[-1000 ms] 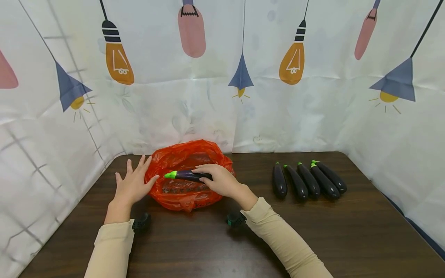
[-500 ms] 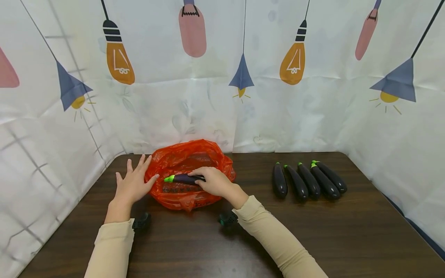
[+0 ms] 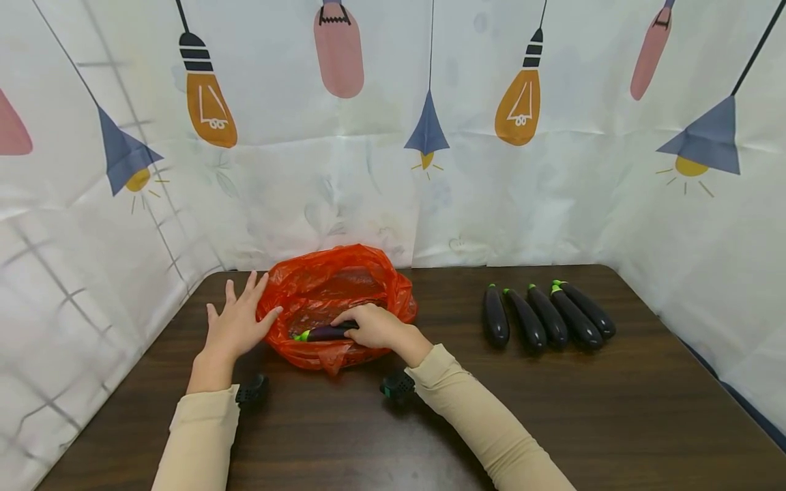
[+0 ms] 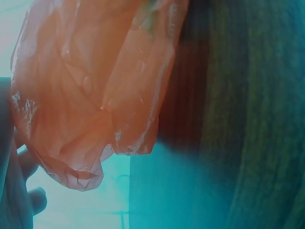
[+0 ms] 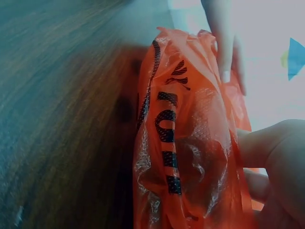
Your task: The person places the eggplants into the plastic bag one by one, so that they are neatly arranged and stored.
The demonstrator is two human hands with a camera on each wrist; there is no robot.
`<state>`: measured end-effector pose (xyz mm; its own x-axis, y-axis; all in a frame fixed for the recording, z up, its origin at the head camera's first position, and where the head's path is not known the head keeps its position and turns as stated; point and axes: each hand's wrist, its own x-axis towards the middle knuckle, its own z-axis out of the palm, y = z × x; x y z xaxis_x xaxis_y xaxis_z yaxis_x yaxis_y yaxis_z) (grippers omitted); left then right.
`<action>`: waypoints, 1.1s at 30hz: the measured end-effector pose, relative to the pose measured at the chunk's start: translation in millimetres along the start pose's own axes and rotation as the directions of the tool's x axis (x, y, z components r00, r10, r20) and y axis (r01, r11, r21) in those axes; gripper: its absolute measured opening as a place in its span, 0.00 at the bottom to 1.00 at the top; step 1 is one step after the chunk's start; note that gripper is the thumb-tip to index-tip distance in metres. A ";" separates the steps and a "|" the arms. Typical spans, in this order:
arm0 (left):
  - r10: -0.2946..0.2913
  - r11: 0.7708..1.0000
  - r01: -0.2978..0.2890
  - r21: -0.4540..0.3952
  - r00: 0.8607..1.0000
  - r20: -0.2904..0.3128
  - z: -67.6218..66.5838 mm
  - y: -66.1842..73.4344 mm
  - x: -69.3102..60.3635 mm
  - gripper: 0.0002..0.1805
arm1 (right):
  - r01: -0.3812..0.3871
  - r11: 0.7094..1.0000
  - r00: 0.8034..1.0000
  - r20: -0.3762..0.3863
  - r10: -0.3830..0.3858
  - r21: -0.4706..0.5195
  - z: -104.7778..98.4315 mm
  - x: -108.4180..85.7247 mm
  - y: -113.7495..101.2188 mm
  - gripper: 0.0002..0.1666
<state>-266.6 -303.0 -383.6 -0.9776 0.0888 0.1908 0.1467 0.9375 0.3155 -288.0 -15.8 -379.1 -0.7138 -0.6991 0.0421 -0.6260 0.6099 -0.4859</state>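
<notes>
Red plastic bag point(image 3: 319, 356): upright on the table point(image 3: 344, 436), mouth wide, dark print on the wall facing the person.
Left hand point(image 3: 236, 324): at the bag's left side; palm down, fingers spread and nearly straight, thumb out over the bag's left rim; index fingertip and thumb against the plastic, gripping nothing.
Right hand point(image 3: 374, 329): reaching into the bag from its right; wrist angled down and inward, thumb and fingers curled round the eggplant, back of the hand up.
Eggplant point(image 3: 327, 333): inside the bag, near its front wall; lying roughly sideways, green stem end toward the bag's left, blunt end in the right hand.
Other eggplants point(image 3: 546, 316): five, side by side well to the right of the bag, stems pointing away from the person.
</notes>
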 end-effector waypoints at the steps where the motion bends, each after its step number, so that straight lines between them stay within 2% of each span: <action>1: -0.001 1.000 0.001 0.001 1.000 0.000 -0.1 -0.1 0.4 0.46 | -0.001 1.000 1.000 0.003 0.001 -0.001 0.6 0.4 0.3 0.21; 11: -0.003 1.000 0.003 -0.011 1.000 0.003 -0.6 1.8 0.3 0.46 | -0.025 1.000 0.999 0.024 0.024 0.011 1.5 0.0 1.2 0.22; 20: -0.009 1.000 0.009 -0.013 1.000 -0.002 -1.0 -2.1 0.8 0.47 | 0.005 1.000 1.000 0.018 -0.005 -0.003 -1.1 0.7 0.9 0.22; 33: -0.007 1.000 0.007 -0.022 1.000 0.006 -2.6 0.5 0.0 0.46 | 0.019 1.000 1.000 -0.008 -0.019 -0.014 -6.9 -2.3 -0.9 0.22</action>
<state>-266.2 -303.4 -381.0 -0.9795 0.0849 0.1828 0.1436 0.9304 0.3373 -288.0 -12.1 -372.7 -0.7041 -0.7077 0.0579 -0.6437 0.6018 -0.4727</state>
